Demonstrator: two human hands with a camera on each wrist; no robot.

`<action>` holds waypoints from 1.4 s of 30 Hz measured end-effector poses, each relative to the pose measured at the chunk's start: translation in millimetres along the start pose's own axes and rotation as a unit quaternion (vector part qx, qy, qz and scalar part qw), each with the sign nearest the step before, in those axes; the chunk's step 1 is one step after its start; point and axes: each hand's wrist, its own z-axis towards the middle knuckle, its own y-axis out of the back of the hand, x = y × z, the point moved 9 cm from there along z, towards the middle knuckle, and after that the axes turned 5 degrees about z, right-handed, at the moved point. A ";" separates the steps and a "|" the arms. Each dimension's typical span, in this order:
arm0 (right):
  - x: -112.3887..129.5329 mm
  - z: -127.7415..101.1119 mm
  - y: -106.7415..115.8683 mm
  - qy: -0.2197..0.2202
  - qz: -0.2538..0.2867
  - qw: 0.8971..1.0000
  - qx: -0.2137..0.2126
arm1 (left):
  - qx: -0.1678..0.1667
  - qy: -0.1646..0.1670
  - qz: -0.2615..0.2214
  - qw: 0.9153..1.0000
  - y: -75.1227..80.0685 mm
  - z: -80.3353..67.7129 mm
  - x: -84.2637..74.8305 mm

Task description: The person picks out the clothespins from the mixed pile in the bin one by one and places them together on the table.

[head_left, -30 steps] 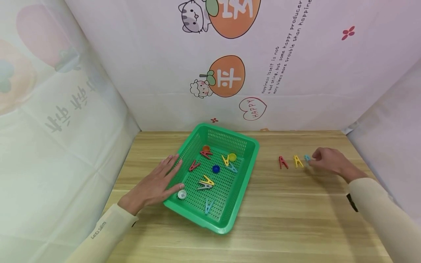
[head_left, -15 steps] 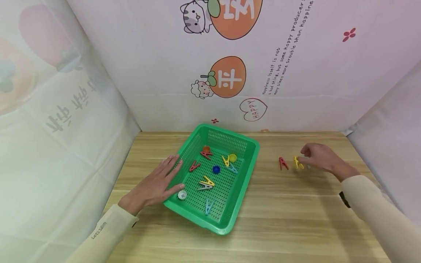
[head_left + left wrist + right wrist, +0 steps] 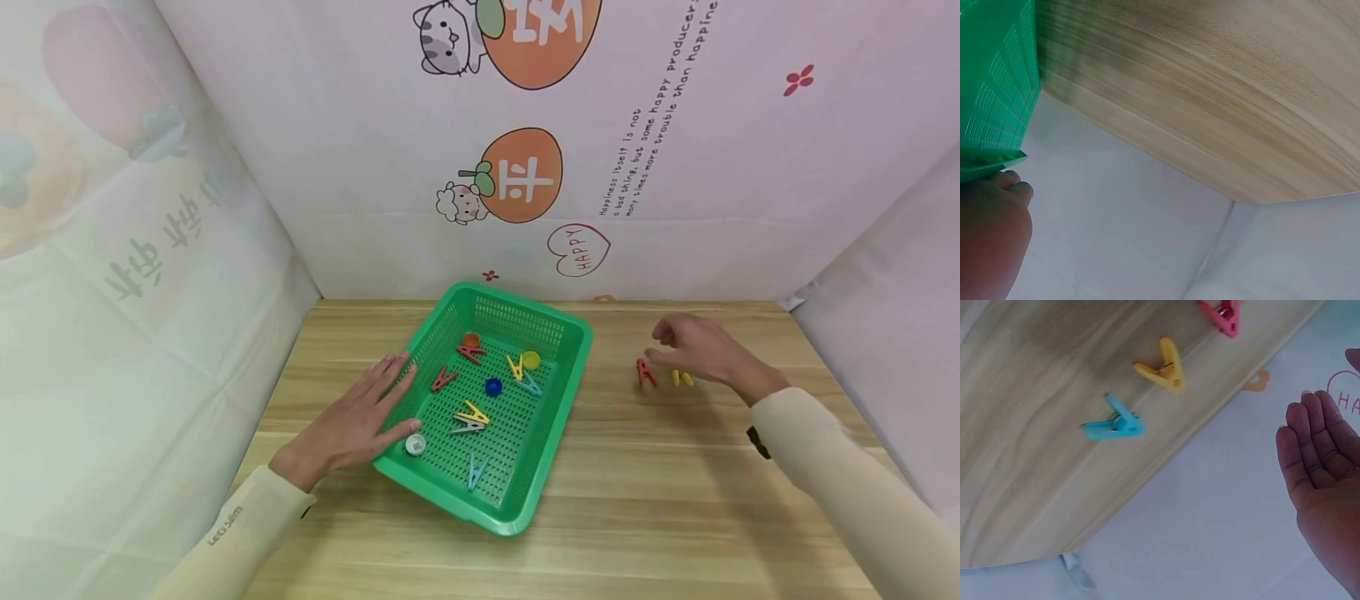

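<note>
Here, two hands work around a green perforated plastic basket (image 3: 487, 417) on a wooden table (image 3: 675, 500).

Right of the basket, three small plastic clothes pegs, red (image 3: 645, 372), yellow (image 3: 682, 378) and blue (image 3: 1114, 424), lie on the table; about seven pegs and four bottle caps remain inside. The right hand (image 3: 701, 348) hovers over them, fingers relaxed, empty. The left hand (image 3: 348, 425) lies flat against the basket's left rim. From the head view the blue peg is hidden behind the right hand.
</note>
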 end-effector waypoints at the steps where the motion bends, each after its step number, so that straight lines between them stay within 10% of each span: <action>1: 3.0 1.9 -0.1 0.001 0.000 1.000 -0.001 | -0.001 -0.001 0.000 1.000 0.1 -0.1 -0.2; 42: 128.9 70.7 -15.6 0.113 -0.008 0.994 0.008 | 0.003 -0.003 0.011 1.000 -0.5 2.0 1.0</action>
